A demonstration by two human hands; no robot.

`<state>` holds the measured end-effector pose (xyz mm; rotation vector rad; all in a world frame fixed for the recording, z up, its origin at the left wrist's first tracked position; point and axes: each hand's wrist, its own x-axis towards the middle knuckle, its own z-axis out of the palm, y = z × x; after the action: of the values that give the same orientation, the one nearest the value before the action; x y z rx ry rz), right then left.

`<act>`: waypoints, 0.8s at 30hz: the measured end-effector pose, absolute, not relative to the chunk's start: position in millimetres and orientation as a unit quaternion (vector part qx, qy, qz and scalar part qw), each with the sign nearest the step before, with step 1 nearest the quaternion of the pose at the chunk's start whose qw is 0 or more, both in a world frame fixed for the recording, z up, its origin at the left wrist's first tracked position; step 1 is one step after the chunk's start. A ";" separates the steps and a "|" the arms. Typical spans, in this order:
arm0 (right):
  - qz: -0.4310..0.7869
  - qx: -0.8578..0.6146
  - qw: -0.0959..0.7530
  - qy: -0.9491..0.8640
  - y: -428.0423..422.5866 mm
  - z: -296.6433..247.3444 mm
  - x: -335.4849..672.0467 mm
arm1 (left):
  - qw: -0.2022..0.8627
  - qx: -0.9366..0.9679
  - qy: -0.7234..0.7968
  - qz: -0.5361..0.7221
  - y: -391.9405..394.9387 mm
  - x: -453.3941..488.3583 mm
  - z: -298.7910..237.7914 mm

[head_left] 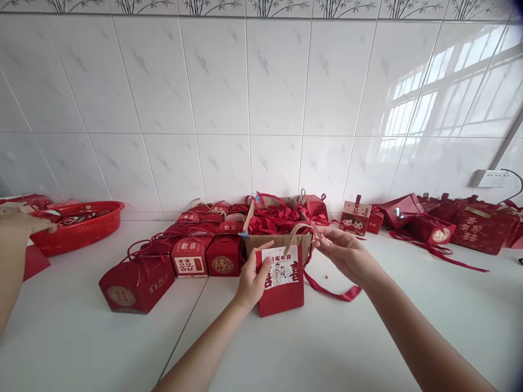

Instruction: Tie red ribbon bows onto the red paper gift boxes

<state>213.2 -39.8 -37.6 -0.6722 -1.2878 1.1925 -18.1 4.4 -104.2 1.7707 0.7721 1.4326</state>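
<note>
— Bare forearms [412, 326] enter from the lower edge, nearest the lens in the head view. Upon what surface, and in what room?

— White counter [122, 348], crossed by a thin seam [180, 341]. Behind it rises a wall of pale, grey-veined tiles [220, 81], with a bamboo border [273, 7] along the top. At right, a window reflection [429, 92] shines on the glaze above a socket plate [489, 178].

— And the objects set out there?

— Centre: a cardboard carton [265, 238] filled with red ribbons [275, 220]; one loose ribbon end [347, 295] trails over the counter. Left: red boxes [188, 256] in close rows, then a red basin [85, 239]. Right: further red packages [476, 231].

— Where is the red gift box [281, 300], and how is it oriented?

— In front of the carton, its printed face towards the viewer, its long axis nearly upright. Whether its base touches the counter cannot be told.

— State of the hands?

— Left hand [252, 277]: clamped on the gift box's left side, thumb over the printed face. Right hand [339, 247]: thumb and fingers together, pinching a tan strap [295, 233] that arches above the box.
</note>
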 end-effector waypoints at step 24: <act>0.504 -0.135 0.702 -0.485 -47.7 -86.5 198.2 | 0.453 0.680 0.295 0.496 -21.6 -7.9 -102.4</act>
<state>198.2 -47.7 -86.5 -0.2999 -1.0786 1.1220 -7.9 -21.6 -102.4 1.6787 0.7280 1.2254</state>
